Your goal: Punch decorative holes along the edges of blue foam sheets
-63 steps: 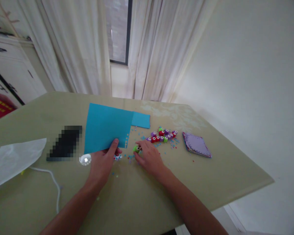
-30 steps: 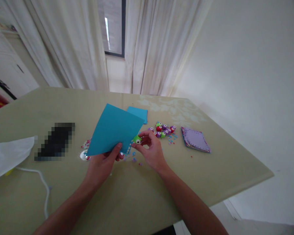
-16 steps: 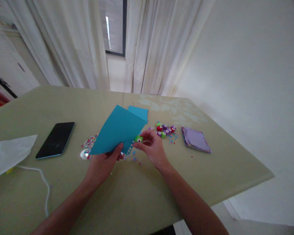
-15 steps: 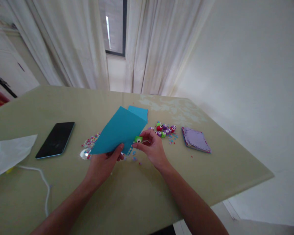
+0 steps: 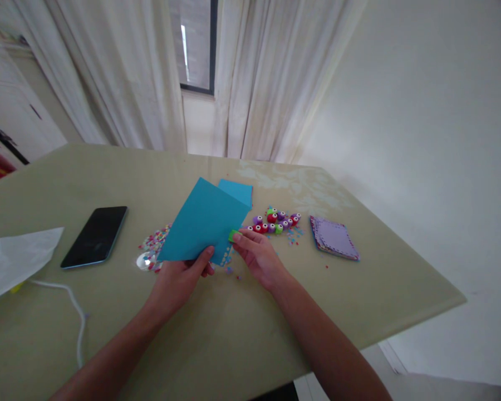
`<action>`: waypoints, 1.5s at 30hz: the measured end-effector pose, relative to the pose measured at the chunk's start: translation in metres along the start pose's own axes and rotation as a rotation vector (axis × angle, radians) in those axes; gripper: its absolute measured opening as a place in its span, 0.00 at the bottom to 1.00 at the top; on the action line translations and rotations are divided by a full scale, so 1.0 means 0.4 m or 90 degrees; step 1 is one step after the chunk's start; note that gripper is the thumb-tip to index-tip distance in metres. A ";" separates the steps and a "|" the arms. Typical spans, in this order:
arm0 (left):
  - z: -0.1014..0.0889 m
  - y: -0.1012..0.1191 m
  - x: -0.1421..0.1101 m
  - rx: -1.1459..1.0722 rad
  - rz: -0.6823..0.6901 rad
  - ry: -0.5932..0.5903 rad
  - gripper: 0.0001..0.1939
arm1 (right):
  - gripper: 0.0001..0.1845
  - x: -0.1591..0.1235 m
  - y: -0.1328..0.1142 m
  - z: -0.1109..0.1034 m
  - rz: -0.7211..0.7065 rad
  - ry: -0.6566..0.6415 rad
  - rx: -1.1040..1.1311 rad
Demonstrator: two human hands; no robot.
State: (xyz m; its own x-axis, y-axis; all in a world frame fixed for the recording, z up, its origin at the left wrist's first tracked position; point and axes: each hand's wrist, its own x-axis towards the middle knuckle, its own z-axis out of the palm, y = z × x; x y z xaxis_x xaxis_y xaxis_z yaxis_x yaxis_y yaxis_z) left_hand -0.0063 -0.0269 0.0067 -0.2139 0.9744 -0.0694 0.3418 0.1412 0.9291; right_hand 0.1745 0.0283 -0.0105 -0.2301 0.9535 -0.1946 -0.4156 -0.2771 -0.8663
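Observation:
My left hand point(image 5: 187, 273) grips a sheet of blue paper point(image 5: 204, 223) by its lower edge, thumb on top and fingers beneath. A row of small cut-out shapes runs up from the sheet's lower right corner. At that right edge, my right hand point(image 5: 259, 253) is closed on a small green paper punch point(image 5: 233, 235), which sits against the paper. Fingers hide part of the punch. Behind the held sheet lies another blue paper stack point(image 5: 239, 191). Several similar punches point(image 5: 275, 225), red, purple and green with eye-like white tops, stand grouped just beyond my right hand.
Colourful confetti point(image 5: 156, 242) lies left of the paper, beside a clear round piece point(image 5: 145, 262). A pile of lilac paper squares point(image 5: 336, 238) is on the right. Leftward are a black tablet or phone point(image 5: 95, 236), a white sheet point(image 5: 19, 256) and a white cord point(image 5: 81, 328).
My right hand has turned over the green punch, so its eye-like top no longer shows. The punch has shifted slightly up along the paper's edge. The blue sheet has tilted a little.

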 end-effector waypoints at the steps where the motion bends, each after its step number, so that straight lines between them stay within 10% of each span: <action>1: 0.000 -0.001 0.000 0.001 0.004 0.001 0.22 | 0.23 0.000 0.000 0.001 -0.001 -0.002 -0.002; 45: 0.014 -0.014 0.003 -0.026 0.006 -0.007 0.22 | 0.22 -0.005 0.010 0.003 0.005 -0.043 -0.043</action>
State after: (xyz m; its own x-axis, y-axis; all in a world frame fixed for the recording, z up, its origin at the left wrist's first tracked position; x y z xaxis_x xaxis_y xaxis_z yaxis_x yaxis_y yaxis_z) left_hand -0.0034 -0.0254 -0.0006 -0.2002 0.9776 -0.0652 0.3057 0.1255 0.9438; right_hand 0.1723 0.0250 -0.0130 -0.2926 0.9404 -0.1730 -0.3539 -0.2746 -0.8941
